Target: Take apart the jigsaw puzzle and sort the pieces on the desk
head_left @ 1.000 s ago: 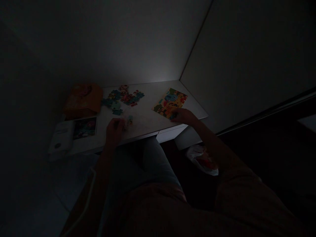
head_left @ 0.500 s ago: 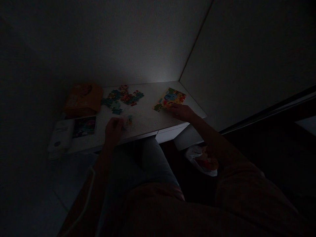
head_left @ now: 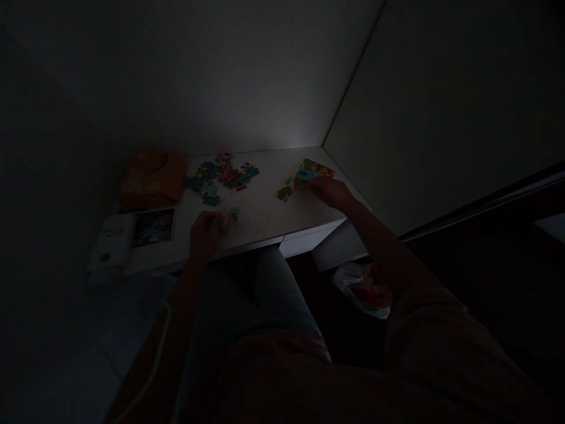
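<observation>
My left hand (head_left: 205, 233) is closed on a small clear plastic bag (head_left: 230, 219) with a few coloured bits showing in it, near the desk's front edge. Over at the right, my right hand (head_left: 330, 192) is over the near edge of a colourful picture card (head_left: 304, 174), its fingers drawn together. The dim light hides what those fingers hold, if anything. Loose jigsaw pieces (head_left: 225, 174) lie in a spread pile towards the back of the desk, between the two hands.
An orange box or bag (head_left: 152, 179) stands at the desk's left end. In front of it are a dark picture (head_left: 153, 227) and a white packet (head_left: 112, 238). Walls close in the white desk (head_left: 269, 212). A white plastic bag (head_left: 353, 282) sits below on the floor.
My right hand has shifted slightly to the right and up over the card. My left hand stays nearly in place with the plastic bag.
</observation>
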A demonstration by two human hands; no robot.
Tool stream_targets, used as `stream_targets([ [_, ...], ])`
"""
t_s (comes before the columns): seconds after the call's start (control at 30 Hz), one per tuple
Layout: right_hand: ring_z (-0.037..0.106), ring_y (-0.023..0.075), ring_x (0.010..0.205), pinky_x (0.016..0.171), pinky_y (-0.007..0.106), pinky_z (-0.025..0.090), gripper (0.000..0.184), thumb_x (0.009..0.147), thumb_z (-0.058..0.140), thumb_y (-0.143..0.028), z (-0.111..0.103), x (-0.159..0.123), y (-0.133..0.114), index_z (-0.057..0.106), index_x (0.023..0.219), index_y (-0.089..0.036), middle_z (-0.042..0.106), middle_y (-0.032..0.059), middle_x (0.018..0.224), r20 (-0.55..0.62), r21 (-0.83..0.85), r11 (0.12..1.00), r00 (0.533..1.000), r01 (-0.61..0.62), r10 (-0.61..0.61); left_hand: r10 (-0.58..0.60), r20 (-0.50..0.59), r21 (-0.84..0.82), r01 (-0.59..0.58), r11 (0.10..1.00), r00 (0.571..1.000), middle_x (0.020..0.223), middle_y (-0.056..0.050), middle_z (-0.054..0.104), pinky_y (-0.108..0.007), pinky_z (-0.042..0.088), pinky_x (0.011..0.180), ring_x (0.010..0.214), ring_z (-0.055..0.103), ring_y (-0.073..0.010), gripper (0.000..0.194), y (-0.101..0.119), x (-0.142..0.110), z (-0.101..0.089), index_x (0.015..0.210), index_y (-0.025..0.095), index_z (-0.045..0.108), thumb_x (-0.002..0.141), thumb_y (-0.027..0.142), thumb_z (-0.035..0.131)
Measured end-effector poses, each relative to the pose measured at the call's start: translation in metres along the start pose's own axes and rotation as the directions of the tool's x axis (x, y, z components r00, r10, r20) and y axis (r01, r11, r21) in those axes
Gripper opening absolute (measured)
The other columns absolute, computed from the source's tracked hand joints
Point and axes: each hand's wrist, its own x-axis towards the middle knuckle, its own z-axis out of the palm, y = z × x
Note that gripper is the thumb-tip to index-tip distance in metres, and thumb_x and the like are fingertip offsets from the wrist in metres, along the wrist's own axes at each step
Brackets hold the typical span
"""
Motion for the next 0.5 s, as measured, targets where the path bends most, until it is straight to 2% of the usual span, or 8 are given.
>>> stream_targets([
  [0.2,0.076,0.0341,0.141,0.118,0.049,0.062,0.041,0.115,0.057,-0.032,-0.02,0.021,0.023,0.082,0.147,-0.025,0.08,0.0134,0.156,-0.105,0.084,0.996,0.994,0.033,-0.025,-0.039,-0.01,-0.036,0.038,0.999,0.999,0.077,-0.003,0.068,-0.03,0.052,0.06,0.067,0.064,-0.0179,0.049,0.026,0.002,0.006,0.087,0.024,0.067,0.087,0.07,0.083],
  [0.33,0.082,0.035,0.129,0.111,0.051,0.065,0.037,0.113,0.06,-0.04,-0.036,0.036,0.04,0.087,0.133,-0.024,0.085,0.0143,0.141,-0.167,0.161,0.987,0.986,0.002,0.025,-0.028,0.015,-0.004,0.028,1.0,1.0,0.075,-0.002,0.068,-0.027,0.049,0.056,0.065,0.063,-0.0168,0.045,0.058,0.013,0.012,0.088,0.023,0.065,0.088,0.065,0.081],
  [0.5,0.083,0.0352,0.111,0.1,0.052,0.067,0.044,0.101,0.071,-0.057,-0.051,0.048,0.047,0.088,0.12,-0.021,0.088,0.0151,0.125,-0.22,0.391,0.92,0.968,-0.027,0.122,0.023,0.091,0.113,-0.034,0.993,0.996,0.074,-0.002,0.069,-0.028,0.052,0.064,0.065,0.066,-0.0161,0.035,0.095,0.036,0.023,0.087,0.021,0.066,0.095,0.054,0.076],
])
